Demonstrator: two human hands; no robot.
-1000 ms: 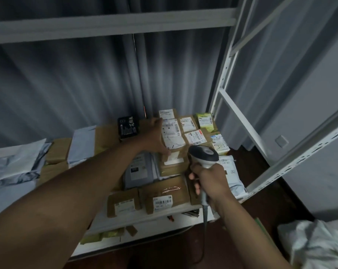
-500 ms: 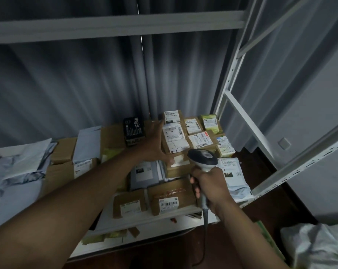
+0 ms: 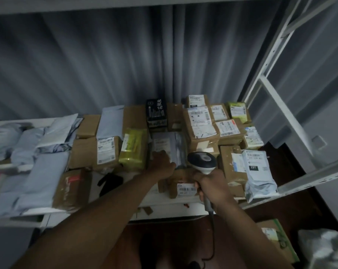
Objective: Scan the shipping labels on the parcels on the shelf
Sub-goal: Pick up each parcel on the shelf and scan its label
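Observation:
Many parcels with white shipping labels cover the white shelf [image 3: 164, 200]: brown boxes, grey mailers and yellow-green packs. My left hand [image 3: 160, 162] grips the near edge of a grey plastic parcel [image 3: 169, 145] in the middle of the shelf; its label faces up and its right side is blurred. My right hand [image 3: 212, 186] holds the handle of a barcode scanner [image 3: 202, 161], whose dark head sits just right of that parcel. A brown box with a large label [image 3: 201, 123] lies behind the scanner. A barcode-labelled brown box [image 3: 183, 188] lies under my wrists.
Grey mailer bags [image 3: 38, 171] pile up at the left of the shelf. A black carton [image 3: 156, 113] stands at the back. The white shelf upright and brace [image 3: 276, 105] rise on the right. The scanner cable [image 3: 212, 239] hangs over the dark floor.
My left hand has left the large-labelled brown box and come nearer and left onto the grey plastic parcel. The scanner has stayed beside it. My view has tilted down and leftward.

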